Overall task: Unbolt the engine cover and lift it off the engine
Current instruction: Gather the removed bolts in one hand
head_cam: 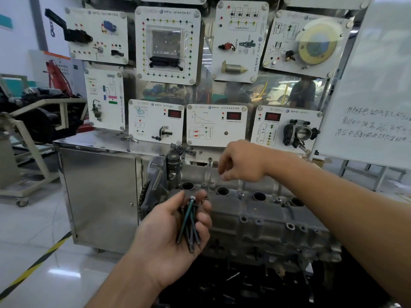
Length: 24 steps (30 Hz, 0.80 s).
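Note:
The grey metal engine cover [262, 210], with several round plug holes along its top, sits on the engine in the middle of the view. My left hand [171, 232] is palm up in front of its left end, holding a bundle of long dark bolts [189, 225]. My right hand [240, 162] hovers over the cover's far edge with fingers curled downward and apart, just right of a bolt [210, 162] standing up from the cover. Other bolt heads [240, 194] show between the plug holes.
A steel cabinet [100, 196] stands left of the engine. Behind it rises a board of training panels [166, 45]. A whiteboard with handwriting [373, 121] leans at the right. Another engine on a wheeled stand [37, 121] is at far left. Yellow-black tape [37, 263] marks the floor.

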Available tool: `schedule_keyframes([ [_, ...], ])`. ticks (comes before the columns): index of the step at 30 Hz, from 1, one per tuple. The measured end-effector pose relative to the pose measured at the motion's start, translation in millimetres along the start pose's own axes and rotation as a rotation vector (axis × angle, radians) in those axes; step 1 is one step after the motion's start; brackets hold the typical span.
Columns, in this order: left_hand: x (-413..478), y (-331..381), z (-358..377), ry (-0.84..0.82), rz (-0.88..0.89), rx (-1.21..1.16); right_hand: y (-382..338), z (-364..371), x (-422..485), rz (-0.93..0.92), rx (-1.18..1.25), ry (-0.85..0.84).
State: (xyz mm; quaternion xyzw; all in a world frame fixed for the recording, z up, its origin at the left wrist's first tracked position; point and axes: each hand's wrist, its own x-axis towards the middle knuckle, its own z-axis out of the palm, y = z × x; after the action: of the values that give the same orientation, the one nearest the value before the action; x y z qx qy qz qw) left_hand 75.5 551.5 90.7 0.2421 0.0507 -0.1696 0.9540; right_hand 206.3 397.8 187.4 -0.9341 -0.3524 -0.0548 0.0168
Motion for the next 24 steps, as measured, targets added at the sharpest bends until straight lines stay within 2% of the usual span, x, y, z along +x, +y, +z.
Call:
schedule_keyframes([
  [4,4.9,11.3,10.7,0.018,0.042,0.025,14.5,8.3,1.8,0.111,-0.151,-0.269],
  [5,7.8,12.0,14.6,0.018,0.047,0.031,16.2,12.3,-0.3,0.121,-0.199,-0.291],
  [10,21.9,7.9,31.8,-0.006,0.028,0.051,14.2,29.4,-12.6,0.065,-0.251,-0.201],
  [13,27.9,2.4,30.9,0.009,0.032,0.048,13.3,3.9,-20.3,0.029,-0.206,-0.127],
  [15,28.1,-1.7,30.4,0.012,0.031,0.045,11.7,-29.5,-28.3,-0.011,-0.112,-0.006],
  [17,28.5,-5.4,31.7,0.013,0.039,0.044,2.6,-64.8,-40.5,-0.103,0.134,0.040],
  [19,29.4,-9.4,34.7,0.008,0.045,0.057,-14.9,-80.9,-51.5,-0.237,0.285,-0.029],
  [20,29.6,-12.4,37.4,-0.008,0.039,0.074,-24.3,-78.5,-54.3,-0.276,0.279,-0.082],
  [22,30.1,-20.3,43.0,-0.039,0.029,0.111,-40.1,-59.4,-55.7,-0.295,0.181,-0.169],
  [24,33.4,-27.9,46.6,-0.034,0.026,0.106,-47.2,-38.3,-56.6,-0.284,0.049,-0.182],
])
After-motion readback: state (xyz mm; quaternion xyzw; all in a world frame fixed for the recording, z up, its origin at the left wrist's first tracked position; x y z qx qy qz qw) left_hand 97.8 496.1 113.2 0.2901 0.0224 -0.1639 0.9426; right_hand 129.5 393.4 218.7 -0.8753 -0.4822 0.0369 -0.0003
